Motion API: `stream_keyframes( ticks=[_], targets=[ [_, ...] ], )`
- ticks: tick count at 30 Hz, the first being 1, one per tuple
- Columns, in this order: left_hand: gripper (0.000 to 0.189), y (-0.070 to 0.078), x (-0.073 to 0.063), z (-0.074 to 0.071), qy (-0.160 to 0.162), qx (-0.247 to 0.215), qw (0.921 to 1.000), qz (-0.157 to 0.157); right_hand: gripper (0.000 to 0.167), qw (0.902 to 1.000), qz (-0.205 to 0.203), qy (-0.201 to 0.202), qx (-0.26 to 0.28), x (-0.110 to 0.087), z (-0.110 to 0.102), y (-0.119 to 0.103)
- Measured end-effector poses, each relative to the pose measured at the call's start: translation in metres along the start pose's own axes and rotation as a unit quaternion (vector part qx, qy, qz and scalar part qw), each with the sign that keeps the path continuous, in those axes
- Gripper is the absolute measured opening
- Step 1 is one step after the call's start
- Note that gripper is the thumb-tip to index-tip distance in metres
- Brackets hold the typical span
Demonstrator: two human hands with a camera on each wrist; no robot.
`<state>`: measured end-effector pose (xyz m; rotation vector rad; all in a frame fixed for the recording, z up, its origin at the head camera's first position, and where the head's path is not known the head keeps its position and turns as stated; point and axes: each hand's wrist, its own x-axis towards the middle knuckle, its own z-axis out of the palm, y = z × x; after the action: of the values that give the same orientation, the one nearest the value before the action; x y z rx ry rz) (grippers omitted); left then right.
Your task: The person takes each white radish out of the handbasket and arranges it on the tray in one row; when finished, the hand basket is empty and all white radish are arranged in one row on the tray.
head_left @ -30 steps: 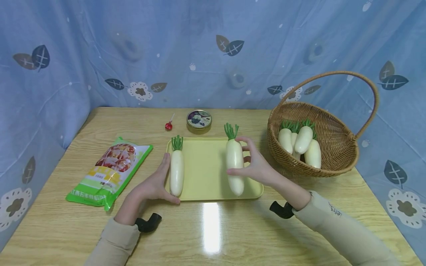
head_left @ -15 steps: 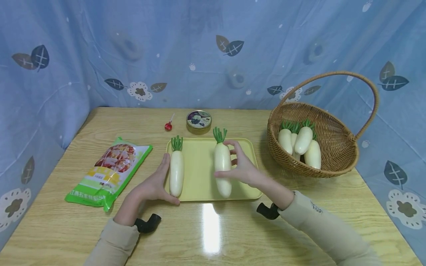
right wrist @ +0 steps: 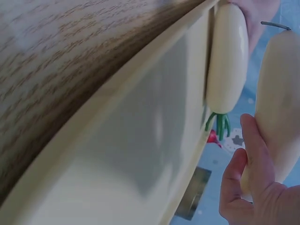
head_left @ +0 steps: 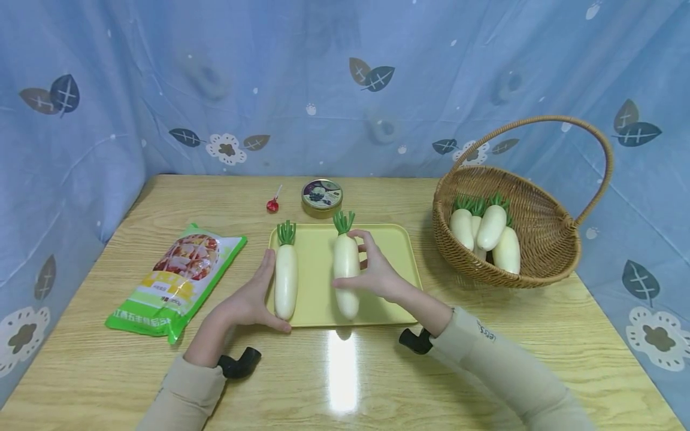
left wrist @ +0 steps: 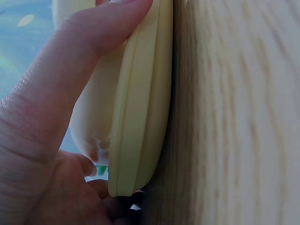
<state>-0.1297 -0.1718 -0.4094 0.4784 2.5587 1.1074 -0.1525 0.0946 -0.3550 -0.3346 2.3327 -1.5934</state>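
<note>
A white radish with a green leaf stub (head_left: 346,260) is held over the yellow tray (head_left: 399,251) by my right hand (head_left: 377,276), thumb in front and fingers behind it. Some height shows between this radish and the tray in the right wrist view. A second white radish (head_left: 286,281) lies along the tray's left side, leaves pointing away. My left hand (head_left: 247,304) rests at the tray's near left corner. Its fingers stretch along the left edge and its thumb (left wrist: 89,33) lies along the front rim.
Several more radishes (head_left: 492,227) sit in a tall-handled wicker basket (head_left: 544,239) at right. A green food bag (head_left: 180,281) lies at left. Behind the tray are a red lollipop (head_left: 272,205) and a round tin (head_left: 321,197). A blue curtain (head_left: 302,72) hangs behind the wooden table.
My right hand has carried its radish leftward over the tray, from the right part to near the middle. The left hand and the radish beside it have stayed in place.
</note>
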Motion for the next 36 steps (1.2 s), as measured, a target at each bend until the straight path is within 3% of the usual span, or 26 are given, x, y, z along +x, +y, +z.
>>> stream_keyframes(
  ticks=[11, 25, 36],
  targets=[
    [0.151, 0.0, 0.0, 0.001, 0.0, -0.004, 1.0, -0.005, 0.089, 0.9999, 0.001, 0.012, -0.003, 0.012, 0.017, 0.006],
    [0.15, 0.001, 0.0, 0.0, -0.002, 0.0, 1.0, -0.007, 0.091, 0.9996, 0.013, -0.014, -0.022, 0.023, 0.037, 0.007],
    [0.149, -0.001, 0.0, 0.0, -0.005, -0.002, 1.0, -0.003, 0.09, 0.9964, 0.035, -0.031, -0.07, 0.036, 0.051, 0.01]
  ],
)
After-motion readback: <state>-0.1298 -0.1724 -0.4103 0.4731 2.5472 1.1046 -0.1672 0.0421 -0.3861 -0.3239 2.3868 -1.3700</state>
